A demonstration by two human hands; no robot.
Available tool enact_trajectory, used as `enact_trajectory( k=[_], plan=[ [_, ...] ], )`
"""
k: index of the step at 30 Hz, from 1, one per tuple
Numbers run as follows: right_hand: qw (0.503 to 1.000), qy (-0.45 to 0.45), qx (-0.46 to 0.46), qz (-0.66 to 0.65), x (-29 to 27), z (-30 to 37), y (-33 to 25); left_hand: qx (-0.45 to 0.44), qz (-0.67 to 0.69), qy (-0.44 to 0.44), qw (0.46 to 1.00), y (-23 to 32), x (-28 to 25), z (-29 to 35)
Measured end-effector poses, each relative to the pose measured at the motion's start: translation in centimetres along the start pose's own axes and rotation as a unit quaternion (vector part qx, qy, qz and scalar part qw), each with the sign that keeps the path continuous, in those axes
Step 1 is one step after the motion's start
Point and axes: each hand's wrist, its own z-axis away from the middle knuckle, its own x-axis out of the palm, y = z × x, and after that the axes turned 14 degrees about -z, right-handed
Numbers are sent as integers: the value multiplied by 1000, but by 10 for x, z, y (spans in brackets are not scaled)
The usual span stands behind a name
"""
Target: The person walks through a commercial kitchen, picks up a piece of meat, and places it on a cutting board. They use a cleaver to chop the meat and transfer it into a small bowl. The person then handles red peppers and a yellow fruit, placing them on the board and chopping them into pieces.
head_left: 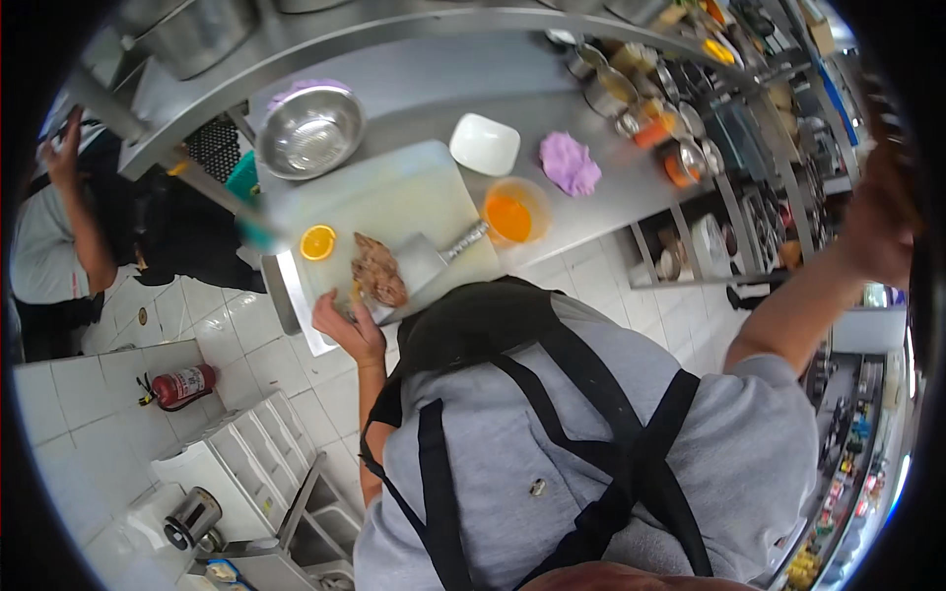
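My left hand (345, 330) is at the near left edge of the pale cutting board (424, 187), fingers apart, close against the near end of a piece of brown cooked meat (379, 274). Whether it presses on the meat is hard to see. Beside the meat lies a broad-bladed cleaver (419, 264), its silver wrapped handle pointing away to the right. A halved orange (317, 242) sits cut side up to the meat's left. Far off to the right, my right hand (877, 231) is raised at the dark rim of the view, its fingers too dim to make out.
Behind the board stand a steel bowl (310, 133), a white square dish (485, 144), a container of orange liquid (509, 219) and a crumpled purple cloth (570, 164). Pots and containers crowd the back right. A steel shelf rail (414, 25) crosses overhead. Another person (64, 227) is at left.
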Motion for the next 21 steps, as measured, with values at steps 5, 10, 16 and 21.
enact_trajectory(
  k=[5,10,16,21],
  plan=[
    [924,-123,356,60,-72,155,69,62,26,-43,997,39,11,-24],
    [810,-338,405,257,-103,268,132,87,114,-60,988,115,27,-28],
    [776,-501,348,162,-178,399,189,24,181,-68,981,194,72,32],
    [763,-489,412,100,-162,374,208,-169,207,-4,964,222,101,133]
  ],
)
